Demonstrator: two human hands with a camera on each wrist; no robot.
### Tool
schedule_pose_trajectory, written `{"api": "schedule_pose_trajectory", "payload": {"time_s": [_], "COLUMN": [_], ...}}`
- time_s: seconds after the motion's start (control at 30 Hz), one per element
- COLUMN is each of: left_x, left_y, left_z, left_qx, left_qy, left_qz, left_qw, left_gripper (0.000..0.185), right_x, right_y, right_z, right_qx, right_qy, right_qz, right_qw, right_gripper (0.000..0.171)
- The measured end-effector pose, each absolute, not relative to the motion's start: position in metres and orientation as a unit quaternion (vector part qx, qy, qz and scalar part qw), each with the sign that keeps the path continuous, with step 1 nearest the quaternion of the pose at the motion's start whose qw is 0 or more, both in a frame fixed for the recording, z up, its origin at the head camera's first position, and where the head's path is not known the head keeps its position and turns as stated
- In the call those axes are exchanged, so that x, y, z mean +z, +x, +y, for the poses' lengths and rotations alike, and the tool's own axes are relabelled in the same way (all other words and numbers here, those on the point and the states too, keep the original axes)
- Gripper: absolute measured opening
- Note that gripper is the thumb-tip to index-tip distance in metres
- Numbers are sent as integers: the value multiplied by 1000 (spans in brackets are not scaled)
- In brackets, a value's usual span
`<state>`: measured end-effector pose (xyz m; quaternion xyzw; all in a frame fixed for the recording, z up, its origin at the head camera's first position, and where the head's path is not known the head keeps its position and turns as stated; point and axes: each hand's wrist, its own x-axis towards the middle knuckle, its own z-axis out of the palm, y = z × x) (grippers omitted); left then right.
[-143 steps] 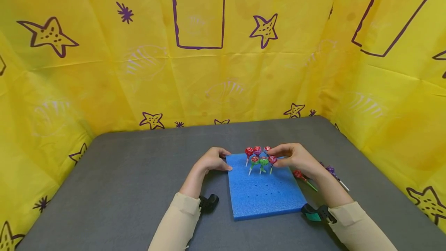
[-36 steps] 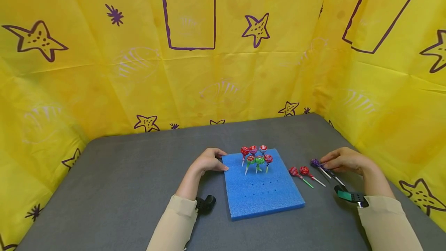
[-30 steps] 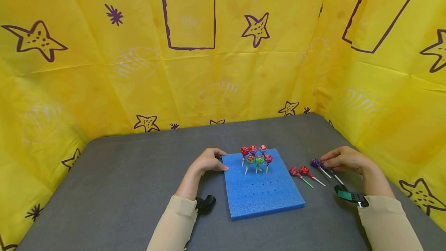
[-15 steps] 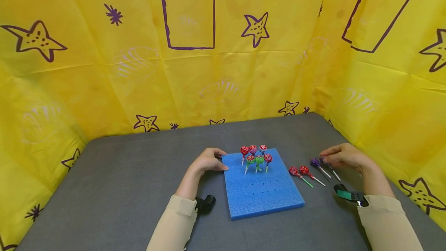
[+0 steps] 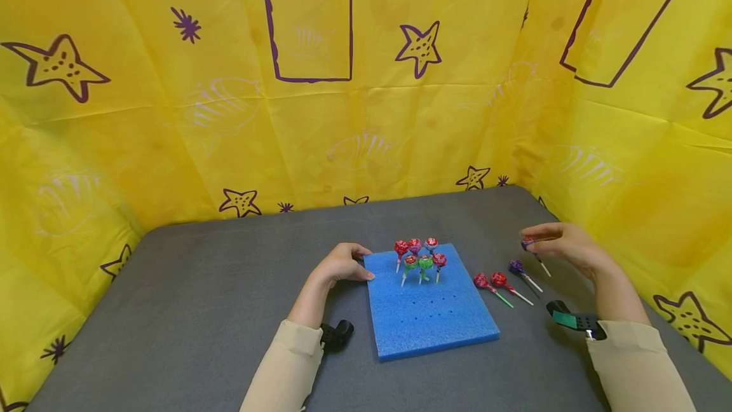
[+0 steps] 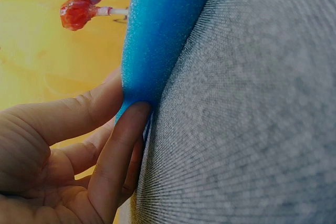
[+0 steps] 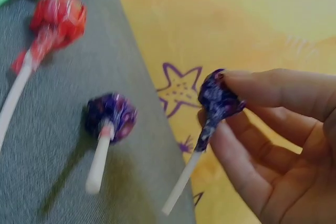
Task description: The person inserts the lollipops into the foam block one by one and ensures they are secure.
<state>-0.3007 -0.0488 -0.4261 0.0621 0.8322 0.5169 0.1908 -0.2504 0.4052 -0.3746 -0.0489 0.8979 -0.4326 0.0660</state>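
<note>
A blue foam block point(image 5: 429, 310) lies on the grey table point(image 5: 200, 310), with several red, purple and green lollipops point(image 5: 419, 256) standing upright in holes near its far edge. My left hand point(image 5: 343, 266) rests at the block's far-left corner, fingers against its edge point(image 6: 139, 124). My right hand point(image 5: 557, 247) is raised to the right of the block and pinches a purple lollipop point(image 7: 216, 99) by its wrapped head, stick hanging down. Another purple lollipop point(image 5: 517, 267) point(image 7: 110, 116) and two red ones point(image 5: 492, 281) lie on the table between hand and block.
Yellow sheets with purple stars and frames point(image 5: 309, 21) wall in the table at the back and both sides. Rows of empty holes point(image 5: 429, 313) dot the near half of the foam. Black wrist mounts point(image 5: 340, 334) sit on both forearms.
My right hand left the block, reached right to the loose lollipops, pinched a purple one and lifted it off the table. The left hand stayed on the block's corner.
</note>
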Motion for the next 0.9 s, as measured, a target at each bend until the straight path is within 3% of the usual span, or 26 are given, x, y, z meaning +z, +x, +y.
{"api": "schedule_pose_trajectory", "payload": {"time_s": [0.27, 0.9], "left_x": [-426, -426], "left_y": [-300, -301], "left_z": [-49, -49], "left_qx": [517, 511], "left_qy": [64, 62], "left_qz": [832, 836], "left_qw": [189, 189], "left_gripper": [48, 48], "right_x": [-360, -345], "right_y": [-247, -241], "right_z": [389, 349], "right_qx": [-453, -529], "right_qy": [-74, -100], "right_qz": [888, 843], "right_qw": [12, -17], "right_gripper": [42, 42]}}
